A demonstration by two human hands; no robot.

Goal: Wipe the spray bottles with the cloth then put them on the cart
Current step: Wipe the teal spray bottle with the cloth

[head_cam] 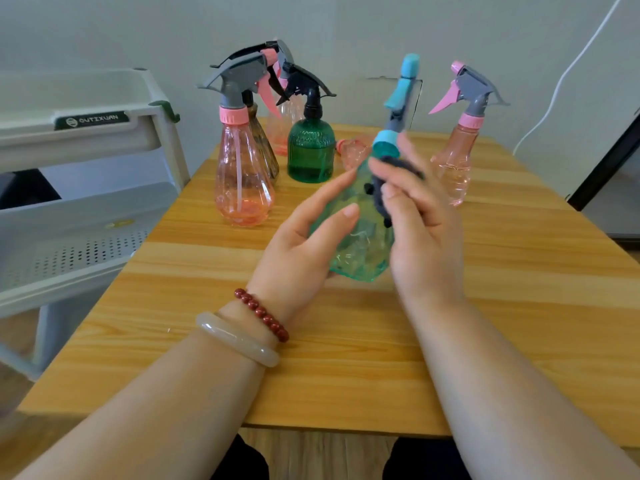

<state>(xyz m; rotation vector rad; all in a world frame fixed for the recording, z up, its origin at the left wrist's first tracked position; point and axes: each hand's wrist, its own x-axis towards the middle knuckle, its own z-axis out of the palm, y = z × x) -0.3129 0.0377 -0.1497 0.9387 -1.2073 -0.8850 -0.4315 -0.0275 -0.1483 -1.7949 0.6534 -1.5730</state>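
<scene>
The left grip (304, 244) held a teal spray bottle (360, 251); the right grip (422, 230) pinched a dark cloth (378, 197) against it. The cart (34, 133) label read "OUTIXUAN".

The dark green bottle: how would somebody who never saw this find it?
Look at the wooden table, toward its far end by the wall. Right of the big pink bottle stands the dark green bottle. Only it is deep green and ribbed, with an all-black trigger.
</scene>
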